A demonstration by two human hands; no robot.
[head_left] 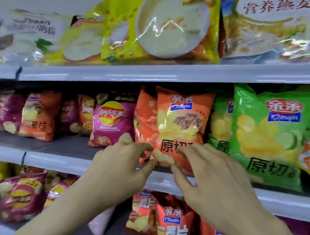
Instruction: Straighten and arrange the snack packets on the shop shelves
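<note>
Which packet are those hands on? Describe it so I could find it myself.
On the middle shelf, between a pink packet and a green packet, stands the front orange packet. The left hand and right hand pinch its lower edge. Only it pictures something brown beside yellow crisps.

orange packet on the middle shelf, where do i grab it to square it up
Take the orange packet by its bottom edge, from the front, where the left hand and right hand pinch it. It stands upright, hemmed in by another orange pack and the green packet, so only the bottom front is exposed.
</note>
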